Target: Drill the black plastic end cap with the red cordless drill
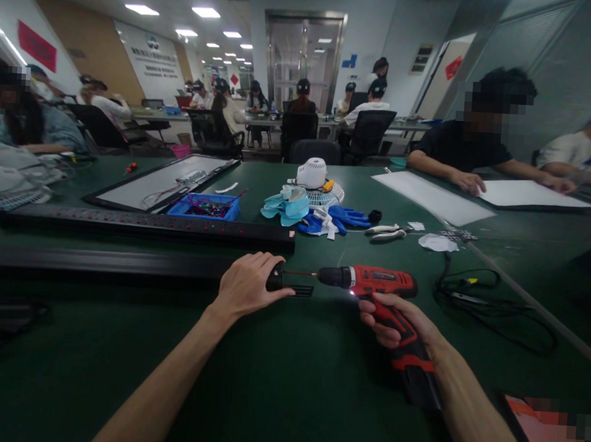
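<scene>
My right hand (394,320) is closed round the grip of a red and black cordless drill (376,282); its work light is lit. The drill's bit (299,272) points left into the end of a long black bar (123,262) that lies across the green table (286,380). My left hand (249,285) lies on that end of the bar, fingers curled over it, holding it down. A second long black strip with red dots (140,223) lies just behind it.
Behind lie a blue tray of small parts (205,207), a flat panel (162,183), blue gloves (325,219), a white fan part (312,175), pliers (385,232) and a black cable (491,303). Other people sit around the table and at desks beyond.
</scene>
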A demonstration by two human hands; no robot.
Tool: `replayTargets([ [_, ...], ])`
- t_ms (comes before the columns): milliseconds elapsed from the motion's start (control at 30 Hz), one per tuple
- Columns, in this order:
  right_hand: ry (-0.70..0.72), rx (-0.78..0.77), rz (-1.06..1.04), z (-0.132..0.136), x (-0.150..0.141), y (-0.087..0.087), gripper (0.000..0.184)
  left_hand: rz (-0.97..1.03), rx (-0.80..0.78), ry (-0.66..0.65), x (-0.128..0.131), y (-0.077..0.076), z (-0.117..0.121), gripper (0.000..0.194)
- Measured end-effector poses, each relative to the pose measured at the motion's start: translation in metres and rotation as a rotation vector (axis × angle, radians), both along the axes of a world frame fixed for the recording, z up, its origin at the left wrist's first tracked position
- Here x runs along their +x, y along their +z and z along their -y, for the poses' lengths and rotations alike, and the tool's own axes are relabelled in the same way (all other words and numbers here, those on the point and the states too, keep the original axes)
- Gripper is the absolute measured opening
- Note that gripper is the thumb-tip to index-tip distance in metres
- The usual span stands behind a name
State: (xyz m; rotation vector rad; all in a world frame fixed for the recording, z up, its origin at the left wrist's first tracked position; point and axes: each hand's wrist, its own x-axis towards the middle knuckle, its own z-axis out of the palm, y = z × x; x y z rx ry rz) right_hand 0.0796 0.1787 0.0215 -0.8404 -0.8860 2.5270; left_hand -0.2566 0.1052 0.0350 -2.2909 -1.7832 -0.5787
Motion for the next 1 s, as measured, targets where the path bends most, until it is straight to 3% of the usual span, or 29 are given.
replayTargets([
  [767, 0.067, -0.001, -0.077, -0.004, -0.0015, 0.0007, 0.031, 0.008, 0.009, 0.001, -0.0004, -0.0012, -0.0004, 0.066],
  [1000, 0.029, 0.036, -0.044, -0.0009, -0.0007, 0.0033, 0.027, 0.006, 0.006, -0.006, -0.0008, -0.0013, -0.0005, 0.066],
])
